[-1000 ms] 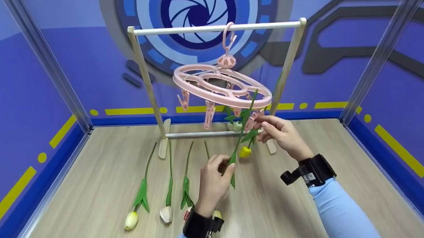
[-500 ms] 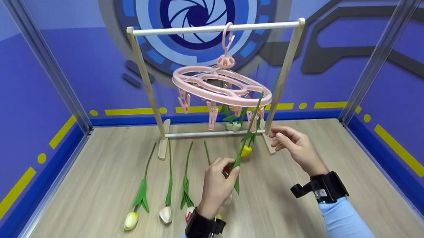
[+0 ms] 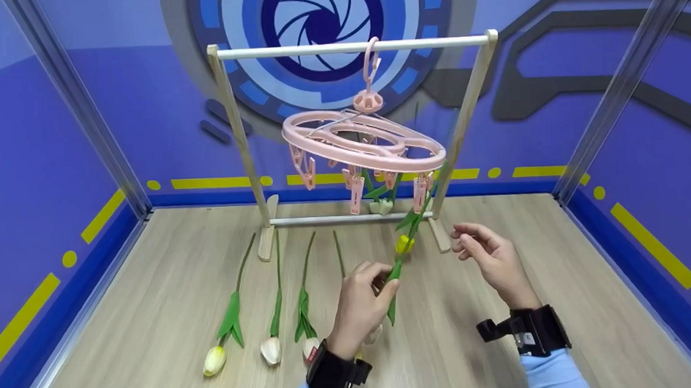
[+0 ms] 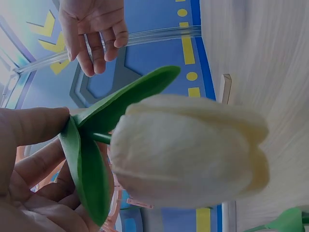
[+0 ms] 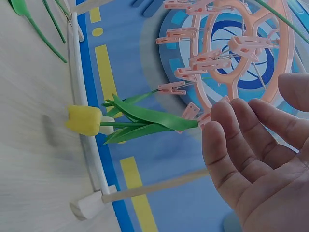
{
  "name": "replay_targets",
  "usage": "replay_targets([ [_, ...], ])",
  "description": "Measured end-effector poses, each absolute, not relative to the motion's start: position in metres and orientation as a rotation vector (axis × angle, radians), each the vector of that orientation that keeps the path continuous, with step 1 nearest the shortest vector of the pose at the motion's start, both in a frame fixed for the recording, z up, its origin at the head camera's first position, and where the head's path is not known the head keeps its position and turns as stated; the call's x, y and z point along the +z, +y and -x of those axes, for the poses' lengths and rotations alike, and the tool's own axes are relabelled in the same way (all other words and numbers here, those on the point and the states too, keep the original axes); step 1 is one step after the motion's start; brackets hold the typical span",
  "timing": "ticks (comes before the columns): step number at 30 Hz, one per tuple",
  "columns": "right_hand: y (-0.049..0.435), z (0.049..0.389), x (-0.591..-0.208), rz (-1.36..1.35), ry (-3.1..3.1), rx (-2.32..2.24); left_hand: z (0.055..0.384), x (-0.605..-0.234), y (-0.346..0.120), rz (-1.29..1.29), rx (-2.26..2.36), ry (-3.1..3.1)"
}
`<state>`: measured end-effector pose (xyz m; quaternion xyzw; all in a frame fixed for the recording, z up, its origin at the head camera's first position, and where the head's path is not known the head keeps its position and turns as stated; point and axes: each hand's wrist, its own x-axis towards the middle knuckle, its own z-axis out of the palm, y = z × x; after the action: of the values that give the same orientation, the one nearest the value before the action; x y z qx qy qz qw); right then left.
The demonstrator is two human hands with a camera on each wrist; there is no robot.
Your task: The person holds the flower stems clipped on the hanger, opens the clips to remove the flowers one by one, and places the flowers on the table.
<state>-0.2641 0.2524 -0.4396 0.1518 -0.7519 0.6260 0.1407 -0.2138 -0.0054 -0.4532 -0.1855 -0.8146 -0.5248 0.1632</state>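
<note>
My left hand pinches a white artificial tulip by its green leaves and stem, bloom downward, below the hanger's right side. The stem points up toward a pink clothespin. My right hand holds nothing; its fingers are loosely bent, palm showing in the right wrist view, to the right of the stem. A pink round clip hanger hangs tilted, its right side lower. From it a yellow tulip hangs bloom down, with a pale tulip farther back.
The hanger's hook goes over the top bar of a wooden rack. On the table at left lie a yellowish tulip, a white tulip and another white tulip. One more stem runs under my left hand. Blue printed walls enclose the table.
My right hand has let go of a clothespin and moved down and right. My left hand has shifted slightly right and down with the white tulip. The hanger's clothespins have swung rightward.
</note>
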Motion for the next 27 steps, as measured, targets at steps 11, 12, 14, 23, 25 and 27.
replay_targets([
  [11,0.255,0.255,-0.462,-0.318,-2.146,1.866,0.214,-0.461,0.002,0.577,-1.511,-2.380],
  [12,0.255,0.254,-0.463,-0.308,-2.146,1.869,0.214,-0.462,0.002,0.585,-1.510,-2.375],
  [14,0.256,0.253,-0.466,-0.291,-2.145,1.874,0.215,-0.465,0.003,0.595,-1.503,-2.369],
  [23,0.257,0.251,-0.472,-0.255,-2.137,1.892,0.217,-0.472,0.007,0.593,-1.456,-2.415],
  [25,0.257,0.251,-0.472,-0.257,-2.141,1.886,0.217,-0.473,0.008,0.588,-1.451,-2.435],
  [27,0.257,0.251,-0.473,-0.255,-2.141,1.884,0.217,-0.474,0.008,0.574,-1.450,-2.459],
])
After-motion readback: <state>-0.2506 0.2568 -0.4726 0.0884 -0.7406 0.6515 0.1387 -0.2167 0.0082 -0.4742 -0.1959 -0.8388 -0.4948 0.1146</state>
